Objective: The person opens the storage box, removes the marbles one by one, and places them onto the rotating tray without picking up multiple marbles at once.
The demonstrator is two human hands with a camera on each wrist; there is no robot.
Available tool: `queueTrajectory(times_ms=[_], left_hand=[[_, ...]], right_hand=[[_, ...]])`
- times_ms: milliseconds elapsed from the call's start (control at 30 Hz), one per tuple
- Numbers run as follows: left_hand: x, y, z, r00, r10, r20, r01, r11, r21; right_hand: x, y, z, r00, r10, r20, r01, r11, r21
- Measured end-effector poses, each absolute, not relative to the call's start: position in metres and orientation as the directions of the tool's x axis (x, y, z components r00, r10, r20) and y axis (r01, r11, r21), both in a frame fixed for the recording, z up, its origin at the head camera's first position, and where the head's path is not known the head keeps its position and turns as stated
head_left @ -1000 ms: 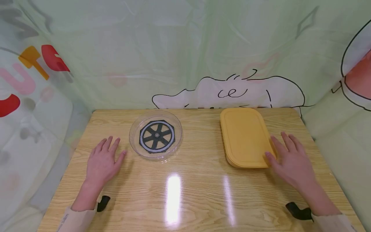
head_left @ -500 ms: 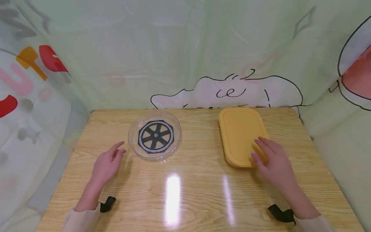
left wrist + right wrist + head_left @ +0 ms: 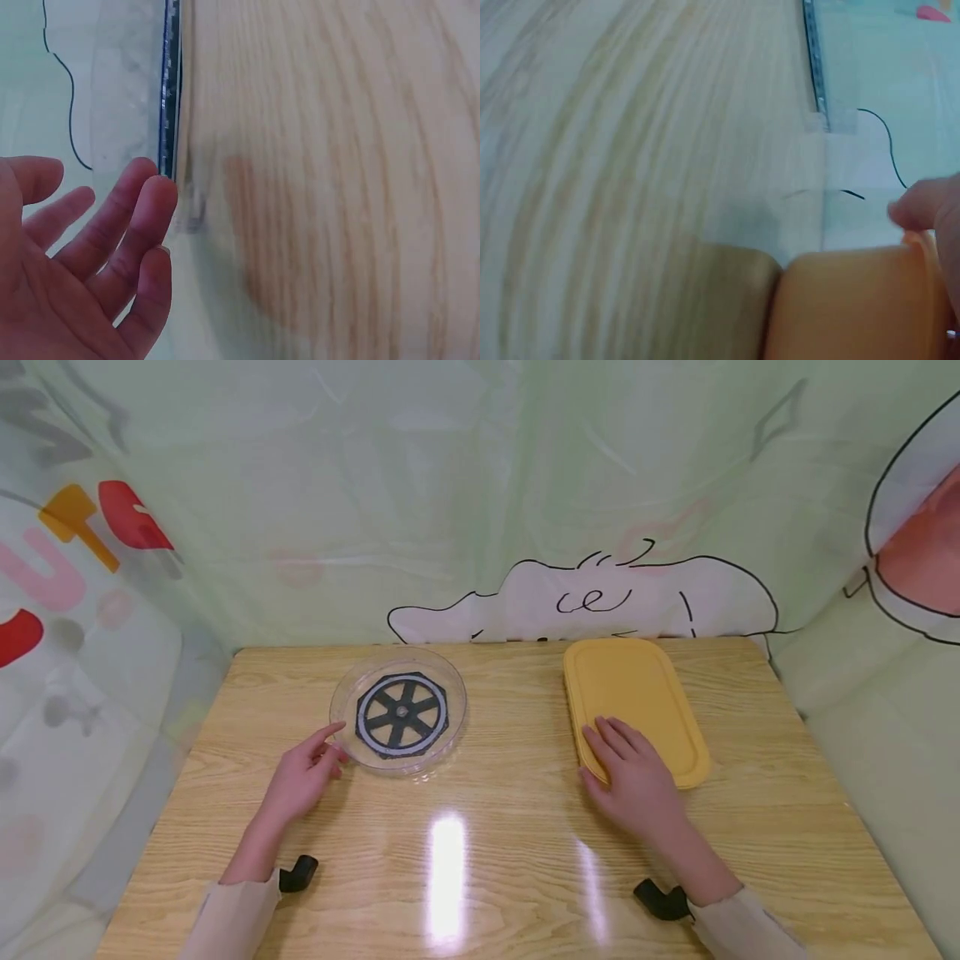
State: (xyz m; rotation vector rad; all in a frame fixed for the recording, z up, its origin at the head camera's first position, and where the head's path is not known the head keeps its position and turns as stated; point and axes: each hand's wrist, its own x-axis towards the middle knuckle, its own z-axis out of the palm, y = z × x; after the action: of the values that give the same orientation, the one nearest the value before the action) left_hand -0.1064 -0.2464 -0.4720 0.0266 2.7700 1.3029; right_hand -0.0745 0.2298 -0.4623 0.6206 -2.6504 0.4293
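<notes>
A clear round dish (image 3: 347, 693) sits on the left of the wooden table, with a dark spoked wheel shape (image 3: 402, 712) showing through it. My left hand (image 3: 300, 777) is at the dish's near left edge, its fingers loosely bent and spread apart; whether they touch the wall I cannot tell. In the left wrist view the left hand's fingers (image 3: 154, 217) hold nothing. On the right lies a rectangular yellow box (image 3: 630, 681) with a lid. My right hand (image 3: 633, 781) rests on its near left part, fingers extended over the lid. The right wrist view shows the thumb (image 3: 919, 202) at the rim.
The wood-grain table (image 3: 510, 835) reaches back to a pale printed sheet (image 3: 337, 527) hanging along its far edge. More of this sheet hangs at both sides. Small black pieces (image 3: 660, 902) stick out at both sleeve cuffs.
My right hand has moved left from the box's right side onto its near left part. The left hand has shifted right to the dish's edge and its fingers have bent.
</notes>
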Motion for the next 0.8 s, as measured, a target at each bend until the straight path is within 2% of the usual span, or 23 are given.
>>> queueTrajectory(times_ms=[133,267,800], left_hand=[[-0.111,-0.248,-0.479,-0.993,0.091,-0.071,-0.001,0.61,0.792],[-0.113,-0.249,-0.482,-0.991,0.108,-0.076,0.006,0.611,0.791],[-0.115,-0.246,-0.481,-0.989,0.111,-0.098,-0.007,0.629,0.778]], right_hand=[[-0.078,0.223,-0.47,-0.786,-0.402,0.469,-0.505,0.856,-0.112],[-0.077,0.214,-0.473,-0.759,-0.409,0.506,-0.51,0.857,-0.072],[-0.073,0.184,-0.469,-0.806,-0.376,0.458,-0.448,0.893,-0.055]])
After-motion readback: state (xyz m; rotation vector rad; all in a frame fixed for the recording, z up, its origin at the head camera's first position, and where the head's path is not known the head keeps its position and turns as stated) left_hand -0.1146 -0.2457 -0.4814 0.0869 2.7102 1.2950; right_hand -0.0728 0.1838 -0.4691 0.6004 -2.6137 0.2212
